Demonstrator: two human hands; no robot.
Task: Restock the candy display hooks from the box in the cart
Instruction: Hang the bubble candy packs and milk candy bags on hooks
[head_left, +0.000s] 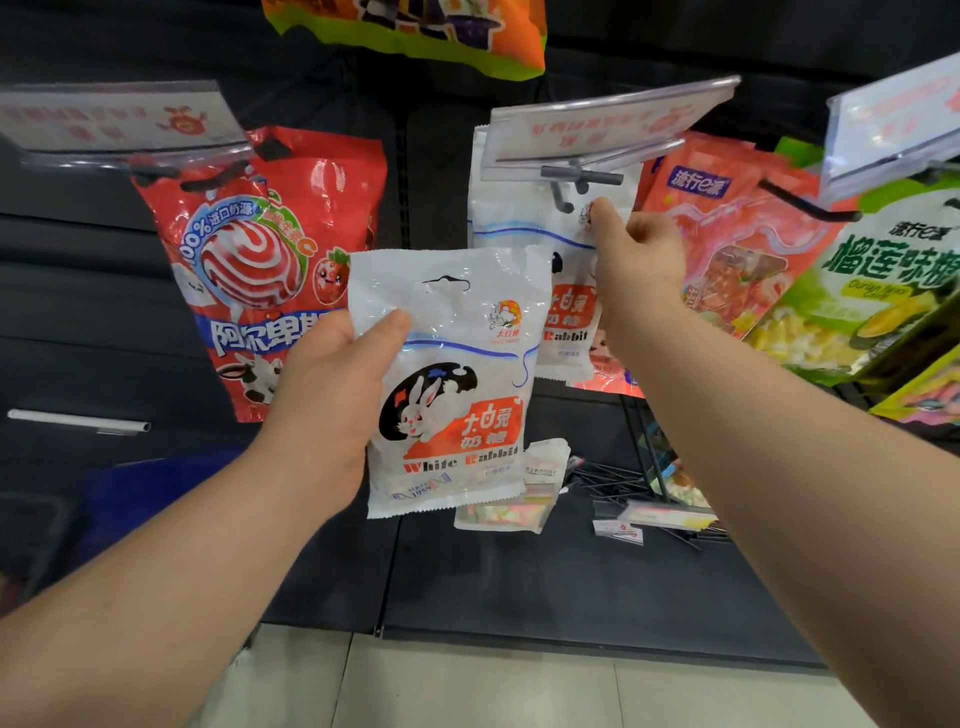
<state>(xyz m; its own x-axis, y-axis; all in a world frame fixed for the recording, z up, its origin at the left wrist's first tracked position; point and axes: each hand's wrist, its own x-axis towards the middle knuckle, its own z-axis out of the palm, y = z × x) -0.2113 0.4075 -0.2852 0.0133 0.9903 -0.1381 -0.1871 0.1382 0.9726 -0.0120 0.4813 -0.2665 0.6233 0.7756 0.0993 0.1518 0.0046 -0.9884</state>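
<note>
Left hand (327, 384) gripped a White Rabbit bag (452, 384) below the hook (562, 200); right hand (644, 254) pinched the hung bag (514, 223) at its top; advice: steady that, then thread the held bag's slot (447, 283) squarely over the hook's tip.

Dark slatted back panel (78, 291), black base shelf (519, 587) below it, pale tiled floor (467, 691) in front

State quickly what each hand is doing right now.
Left hand: grips the loose White Rabbit bag.
Right hand: pinches the top of the hung White Rabbit bag.
</note>
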